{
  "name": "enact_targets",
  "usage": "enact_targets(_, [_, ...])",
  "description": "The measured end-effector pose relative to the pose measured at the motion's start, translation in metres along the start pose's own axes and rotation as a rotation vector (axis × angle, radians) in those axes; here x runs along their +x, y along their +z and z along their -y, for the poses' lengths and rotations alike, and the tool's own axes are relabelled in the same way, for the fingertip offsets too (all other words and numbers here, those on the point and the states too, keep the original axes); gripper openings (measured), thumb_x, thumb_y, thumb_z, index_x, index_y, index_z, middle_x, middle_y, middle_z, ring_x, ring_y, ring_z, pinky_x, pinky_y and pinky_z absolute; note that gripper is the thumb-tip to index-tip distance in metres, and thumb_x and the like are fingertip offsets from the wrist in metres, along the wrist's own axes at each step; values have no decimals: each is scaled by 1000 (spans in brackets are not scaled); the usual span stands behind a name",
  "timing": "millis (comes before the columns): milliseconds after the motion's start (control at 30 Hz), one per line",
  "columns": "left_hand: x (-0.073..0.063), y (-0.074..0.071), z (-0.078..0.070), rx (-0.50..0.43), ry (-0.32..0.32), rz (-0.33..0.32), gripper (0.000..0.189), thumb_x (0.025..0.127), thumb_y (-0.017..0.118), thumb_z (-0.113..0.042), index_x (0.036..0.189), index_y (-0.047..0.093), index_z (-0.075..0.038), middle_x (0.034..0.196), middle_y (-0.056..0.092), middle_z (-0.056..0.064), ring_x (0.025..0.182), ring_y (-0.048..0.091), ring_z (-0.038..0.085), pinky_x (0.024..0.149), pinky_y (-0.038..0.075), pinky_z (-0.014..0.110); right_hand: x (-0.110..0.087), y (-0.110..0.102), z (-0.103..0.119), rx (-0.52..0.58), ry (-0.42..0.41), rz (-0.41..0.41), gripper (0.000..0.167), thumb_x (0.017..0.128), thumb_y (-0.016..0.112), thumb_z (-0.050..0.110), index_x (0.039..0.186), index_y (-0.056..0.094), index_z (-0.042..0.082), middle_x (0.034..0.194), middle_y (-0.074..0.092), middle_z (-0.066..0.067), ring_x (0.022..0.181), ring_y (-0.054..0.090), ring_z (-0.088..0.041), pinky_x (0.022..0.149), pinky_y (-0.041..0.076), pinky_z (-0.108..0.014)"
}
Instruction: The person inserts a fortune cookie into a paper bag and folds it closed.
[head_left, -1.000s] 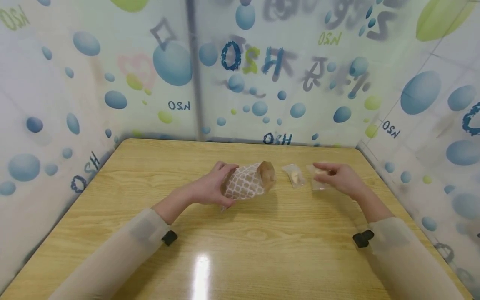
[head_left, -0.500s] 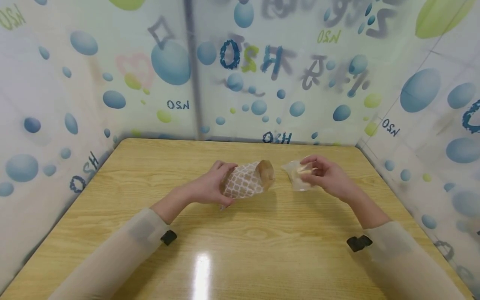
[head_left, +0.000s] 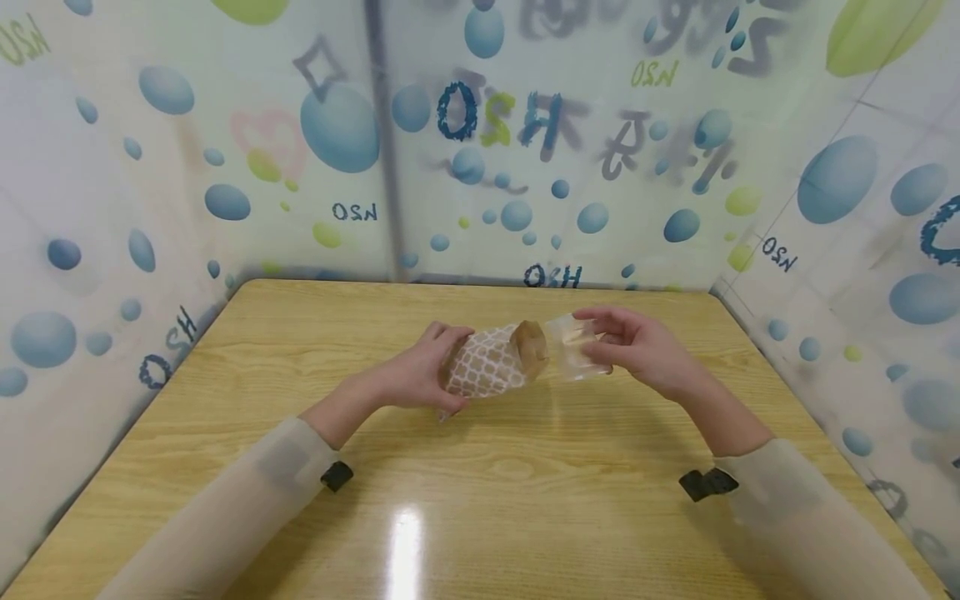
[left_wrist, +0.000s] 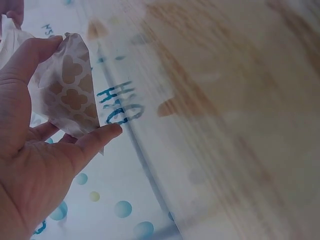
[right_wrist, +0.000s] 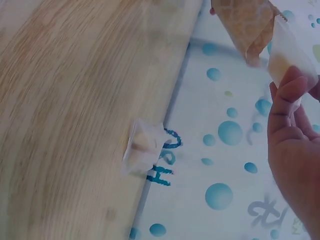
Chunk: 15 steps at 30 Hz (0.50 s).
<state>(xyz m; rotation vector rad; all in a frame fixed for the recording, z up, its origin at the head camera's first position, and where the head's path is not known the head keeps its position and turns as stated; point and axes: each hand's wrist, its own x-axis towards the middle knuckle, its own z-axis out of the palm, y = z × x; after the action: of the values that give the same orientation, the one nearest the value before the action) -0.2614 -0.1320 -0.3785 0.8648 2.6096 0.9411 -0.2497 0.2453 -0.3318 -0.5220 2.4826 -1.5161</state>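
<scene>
My left hand (head_left: 416, 371) grips a brown paper bag (head_left: 487, 364) with a white lattice pattern, thumb on one side and fingers on the other. The bag lies tilted, its open mouth facing right. In the left wrist view the bag's closed end (left_wrist: 75, 95) shows between thumb and fingers. My right hand (head_left: 648, 350) pinches a small clear packet (head_left: 567, 343) with a pale yellowish piece inside, right beside the bag's mouth. A second clear packet (right_wrist: 142, 147) lies on the table in the right wrist view; in the head view the right hand and held packet largely cover it.
The wood-grain table (head_left: 480, 500) reaches back to a wall covering (head_left: 480, 208) printed with blue and green drops. Similar coverings stand at left and right. Black wrist straps with cameras (head_left: 708, 483) sit at both sleeves.
My right hand has picked up the right-hand packet and carried it left, past the other packet, to the mouth of the bag. My left hand and the bag have stayed in place.
</scene>
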Motion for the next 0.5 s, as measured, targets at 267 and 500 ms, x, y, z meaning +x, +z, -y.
enact_targets(267, [1, 2, -2, 8, 8, 2, 111, 85, 92, -24, 172, 24, -11, 160, 31, 22, 143, 46, 37, 121, 47, 59, 8, 16, 9, 55, -13, 47, 41, 104, 77, 16, 143, 69, 8, 122, 72, -11, 83, 70, -14, 73, 60, -30])
enact_targets(500, [2, 4, -3, 13, 19, 6, 111, 84, 92, -21, 172, 25, -11, 160, 32, 21, 142, 46, 37, 120, 48, 58, 13, 23, 12, 27, 11, 34, 42, 105, 76, 20, 145, 68, 8, 115, 73, -8, 75, 60, -15, 70, 56, -31])
